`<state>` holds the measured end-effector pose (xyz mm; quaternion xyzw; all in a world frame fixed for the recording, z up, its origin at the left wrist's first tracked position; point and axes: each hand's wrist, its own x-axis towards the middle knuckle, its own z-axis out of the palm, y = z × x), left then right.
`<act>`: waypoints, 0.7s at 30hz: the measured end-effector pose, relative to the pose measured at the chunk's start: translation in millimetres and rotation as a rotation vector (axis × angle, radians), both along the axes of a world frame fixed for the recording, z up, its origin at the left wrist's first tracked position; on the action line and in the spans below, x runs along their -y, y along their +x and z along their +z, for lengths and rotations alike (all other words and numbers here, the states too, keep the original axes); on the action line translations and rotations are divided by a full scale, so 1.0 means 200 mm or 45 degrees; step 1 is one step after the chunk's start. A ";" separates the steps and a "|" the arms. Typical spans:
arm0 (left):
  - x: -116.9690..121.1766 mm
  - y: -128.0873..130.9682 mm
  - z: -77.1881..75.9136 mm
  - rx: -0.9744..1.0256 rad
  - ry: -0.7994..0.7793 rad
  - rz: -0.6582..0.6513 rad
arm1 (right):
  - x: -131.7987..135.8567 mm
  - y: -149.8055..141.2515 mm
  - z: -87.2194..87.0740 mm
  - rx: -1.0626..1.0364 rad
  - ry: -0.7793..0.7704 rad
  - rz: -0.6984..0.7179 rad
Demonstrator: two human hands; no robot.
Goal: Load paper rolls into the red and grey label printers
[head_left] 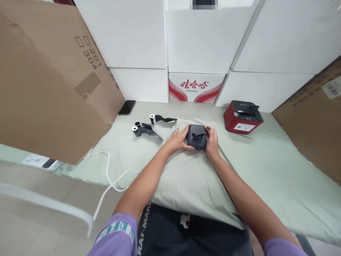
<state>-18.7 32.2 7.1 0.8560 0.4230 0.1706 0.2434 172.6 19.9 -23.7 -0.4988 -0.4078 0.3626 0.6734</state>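
A small black portable printer rests on the cloth in front of me, a dark strip sticking up from its top. My left hand grips its left side, thumb along the near edge. On the opposite side my right hand holds it, fingers curled round the far right corner. To the left lie several small paper rolls with black tails pulled out, and one more roll lies behind them. A red and black printer stands to the right, also with a dark strip coming from its top.
A phone lies at the back left beside a large cardboard box. White boxes form a wall behind, including a red-printed carton. Another cardboard box stands at right. A white cable hangs over the table's front edge.
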 end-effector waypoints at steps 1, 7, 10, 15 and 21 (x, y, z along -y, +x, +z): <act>0.00 0.00 0.00 -0.004 0.007 0.001 | 0.00 0.00 0.00 0.002 0.003 0.008; 0.00 0.00 -0.01 -0.022 0.039 0.005 | -0.02 0.02 -0.03 -0.004 -0.035 0.051; 0.00 0.00 -0.01 -0.026 0.043 0.011 | -0.01 0.02 -0.02 -0.029 -0.043 0.063; -0.01 0.00 -0.01 -0.025 0.051 -0.001 | -0.01 0.02 -0.02 -0.023 -0.035 0.069; 0.06 0.00 0.00 -0.063 0.094 0.107 | -0.02 0.02 -0.02 0.004 -0.046 0.079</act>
